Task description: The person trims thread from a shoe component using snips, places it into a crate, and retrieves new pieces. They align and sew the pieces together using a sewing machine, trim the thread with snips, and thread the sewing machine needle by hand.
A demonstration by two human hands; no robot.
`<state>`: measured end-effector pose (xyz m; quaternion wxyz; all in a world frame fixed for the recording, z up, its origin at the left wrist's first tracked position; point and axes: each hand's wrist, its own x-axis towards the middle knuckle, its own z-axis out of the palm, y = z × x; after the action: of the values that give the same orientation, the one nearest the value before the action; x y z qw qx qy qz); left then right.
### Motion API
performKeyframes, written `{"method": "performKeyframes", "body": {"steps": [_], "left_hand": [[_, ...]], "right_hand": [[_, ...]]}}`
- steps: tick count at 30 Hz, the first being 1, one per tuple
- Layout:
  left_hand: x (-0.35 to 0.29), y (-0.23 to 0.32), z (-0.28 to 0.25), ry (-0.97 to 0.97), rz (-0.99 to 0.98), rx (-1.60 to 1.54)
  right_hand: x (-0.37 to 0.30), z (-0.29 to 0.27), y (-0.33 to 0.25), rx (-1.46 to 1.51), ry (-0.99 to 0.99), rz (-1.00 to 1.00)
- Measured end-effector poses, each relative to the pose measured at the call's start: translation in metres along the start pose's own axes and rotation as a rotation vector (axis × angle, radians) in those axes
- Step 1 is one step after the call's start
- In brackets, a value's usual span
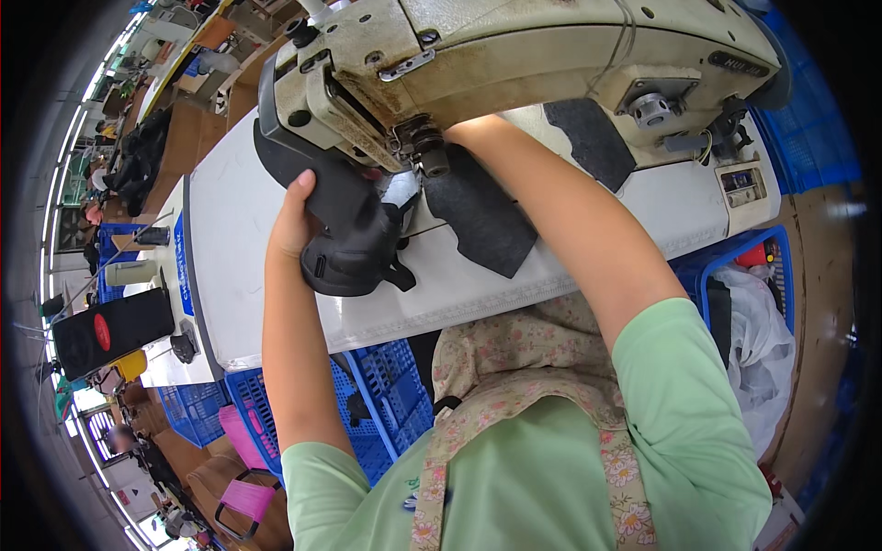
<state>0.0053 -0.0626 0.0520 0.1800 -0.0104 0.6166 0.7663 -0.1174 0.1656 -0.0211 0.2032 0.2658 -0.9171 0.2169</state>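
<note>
A cream industrial sewing machine (533, 69) stretches across the top of the view. Left of its needle area, a black sewn piece (344, 234), shaped like a shoe upper with small tabs, is held in my left hand (296, 216). The thumb lies on its near side, and the other fingers are hidden behind it. My right hand (470, 133) reaches in behind the machine's head, lit by a lamp; its fingers are out of sight. Below that wrist lies a flat black cut piece (478, 216). Another black cut piece (593, 142) rests beyond my right forearm.
The white table (243, 266) has a ruler strip along its front edge. Blue baskets (395, 386) stand under it, and a blue crate (781, 266) with plastic bags is at the right. A dark panel (112, 332) is at the left, with a person (138, 455) far behind.
</note>
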Motion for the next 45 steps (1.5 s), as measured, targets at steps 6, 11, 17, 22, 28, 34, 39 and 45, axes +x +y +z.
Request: {"method": "performKeyframes", "body": {"steps": [6, 11, 17, 22, 28, 34, 39, 45], "left_hand": [[-0.023, -0.026, 0.007, -0.047, -0.075, 0.462], [-0.039, -0.038, 0.028, -0.109, 0.002, 0.410], [-0.039, -0.051, 0.027, -0.212, 0.150, 0.713], [-0.041, -0.067, 0.043, -0.109, 0.307, 0.939], [-0.042, -0.074, 0.061, -0.006, 0.361, 0.864], [-0.042, -0.074, 0.058, -0.029, 0.347, 0.863], [-0.041, -0.074, 0.062, 0.006, 0.344, 0.753], [-0.037, -0.075, 0.061, 0.046, 0.379, 0.711]], "right_hand": [[-0.005, 0.012, -0.006, -0.037, 0.146, -0.004], [-0.041, -0.007, -0.003, 0.321, -0.137, 0.265], [-0.114, -0.072, -0.042, 0.325, -0.126, -0.078], [-0.116, -0.067, -0.025, 0.310, -0.148, -0.177], [-0.118, -0.063, -0.024, 0.279, -0.154, -0.206], [-0.117, -0.064, -0.023, 0.276, -0.169, -0.219], [-0.113, -0.064, -0.022, 0.293, -0.184, -0.237], [-0.111, -0.068, -0.024, 0.280, -0.226, -0.183]]}}
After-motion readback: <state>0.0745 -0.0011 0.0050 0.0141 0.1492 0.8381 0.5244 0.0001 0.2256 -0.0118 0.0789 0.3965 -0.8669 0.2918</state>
